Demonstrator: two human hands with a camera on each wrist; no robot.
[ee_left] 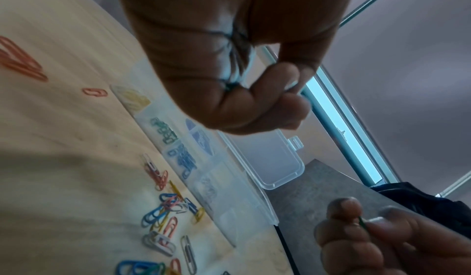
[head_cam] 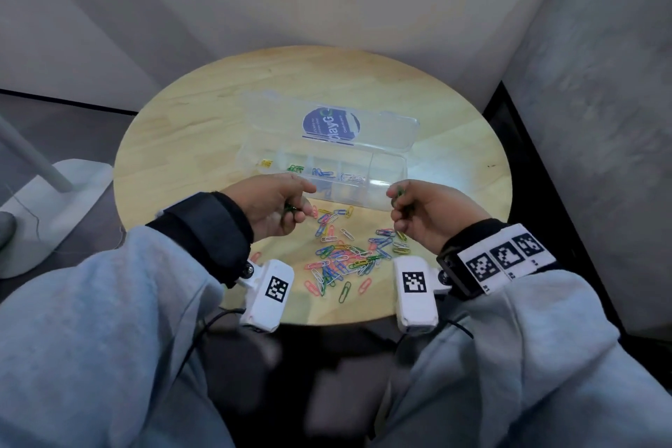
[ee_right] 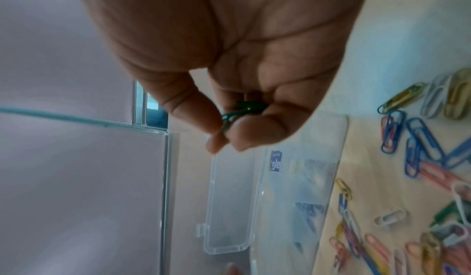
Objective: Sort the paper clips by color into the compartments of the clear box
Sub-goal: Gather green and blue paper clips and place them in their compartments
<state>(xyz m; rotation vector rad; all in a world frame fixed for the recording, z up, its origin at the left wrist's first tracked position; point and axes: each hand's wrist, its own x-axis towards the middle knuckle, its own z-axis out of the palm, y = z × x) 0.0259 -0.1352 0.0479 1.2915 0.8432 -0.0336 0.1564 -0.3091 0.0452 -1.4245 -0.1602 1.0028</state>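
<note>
Hands hover over the round wooden table [head_cam: 203,113], just in front of the clear box [head_cam: 385,171], whose lid lies open behind it. From the head camera the left hand [head_cam: 276,205] is curled with something dark green barely showing under its fingers; the left wrist view shows thin dark wire bunched in the clenched palm — green paper clips [ee_left: 235,57], though blurred. The right hand [head_cam: 429,215] pinches another green clip [ee_right: 239,111] between thumb and fingers, plain only in the right wrist view. Box compartments hold yellow clips [ee_left: 135,98], green clips [ee_left: 164,130], blue clips [ee_left: 184,161] and white ones. A loose mixed pile of clips [head_cam: 345,255] lies on the table between the wrists.
</note>
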